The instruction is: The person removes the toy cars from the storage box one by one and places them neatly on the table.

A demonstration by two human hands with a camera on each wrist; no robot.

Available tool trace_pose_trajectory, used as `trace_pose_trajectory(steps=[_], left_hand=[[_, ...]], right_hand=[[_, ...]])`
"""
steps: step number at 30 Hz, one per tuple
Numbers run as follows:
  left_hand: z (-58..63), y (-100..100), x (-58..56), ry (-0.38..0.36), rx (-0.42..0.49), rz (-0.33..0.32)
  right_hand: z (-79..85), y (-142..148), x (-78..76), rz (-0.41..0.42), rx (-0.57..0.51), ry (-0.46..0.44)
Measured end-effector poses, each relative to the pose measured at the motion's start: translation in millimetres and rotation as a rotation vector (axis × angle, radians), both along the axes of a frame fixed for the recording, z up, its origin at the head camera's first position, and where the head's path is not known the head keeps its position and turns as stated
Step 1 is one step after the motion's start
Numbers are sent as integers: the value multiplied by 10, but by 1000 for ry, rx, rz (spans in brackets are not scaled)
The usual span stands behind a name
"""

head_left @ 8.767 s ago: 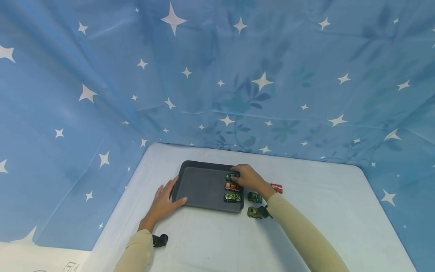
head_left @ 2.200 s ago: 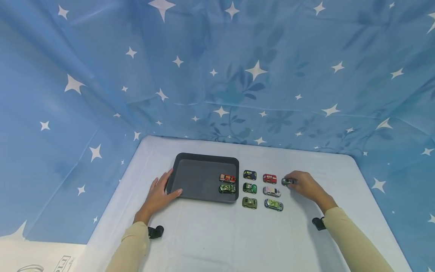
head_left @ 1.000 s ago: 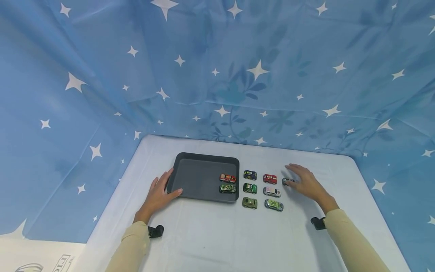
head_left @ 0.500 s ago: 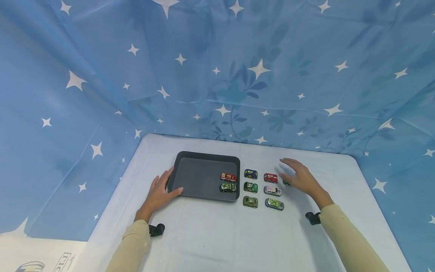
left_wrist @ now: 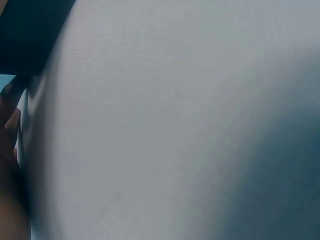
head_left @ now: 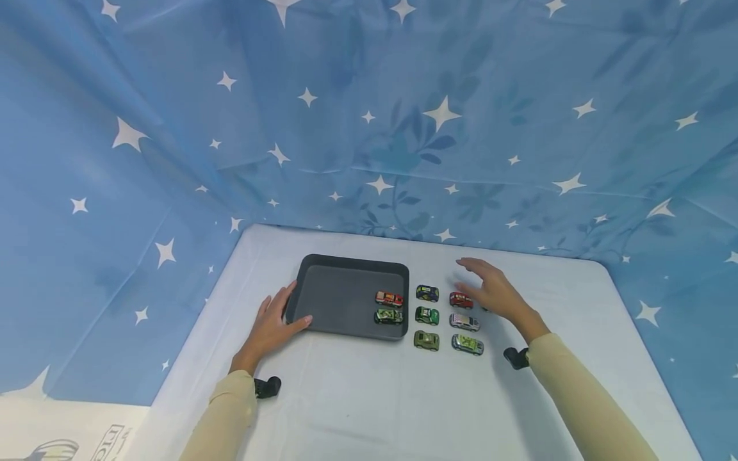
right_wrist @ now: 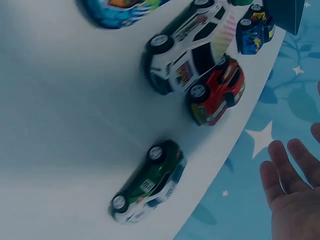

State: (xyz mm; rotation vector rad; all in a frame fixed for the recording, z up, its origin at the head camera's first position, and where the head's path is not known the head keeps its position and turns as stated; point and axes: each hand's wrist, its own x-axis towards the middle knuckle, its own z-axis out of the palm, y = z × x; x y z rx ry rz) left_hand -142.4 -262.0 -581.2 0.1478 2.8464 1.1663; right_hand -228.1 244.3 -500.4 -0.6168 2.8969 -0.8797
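My left hand (head_left: 270, 330) touches the left end of the dark grey baking tray (head_left: 331, 298), its fingers spread along the rim. In the left wrist view only part of this hand (left_wrist: 9, 127) shows at the edge. An orange-red toy car (head_left: 389, 299) and a green-patterned toy car (head_left: 389, 316) sit inside the tray, at its right end. Over the red toy car (head_left: 460, 301) hovers my right hand (head_left: 500, 299), fingers extended and holding nothing. The green-and-white toy car (right_wrist: 150, 182), mostly hidden behind that hand in the head view, stands alone on the table.
Right of the tray stand a dark blue car (head_left: 427, 293), a green car (head_left: 427, 315) and an olive car (head_left: 426, 340). Beyond them are a white car (head_left: 464, 322) and a lime-and-blue car (head_left: 467, 344). A starry blue curtain (head_left: 369, 128) hangs behind the white table (head_left: 357, 397).
Earlier my right hand gripped a small green car in the tray. Later it set the green-and-white car down at the far right, let go, and moved left over the red car. My left hand stayed.
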Motion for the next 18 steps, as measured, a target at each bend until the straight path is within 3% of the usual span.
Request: trace_pose_trajectory(steps=[9, 18], left_hand=[[-9, 37, 1, 54, 12, -32], [-21, -8, -18, 18, -2, -7]], right_hand=[[46, -220, -73, 52, -7, 8], [81, -478, -144, 100, -20, 41]])
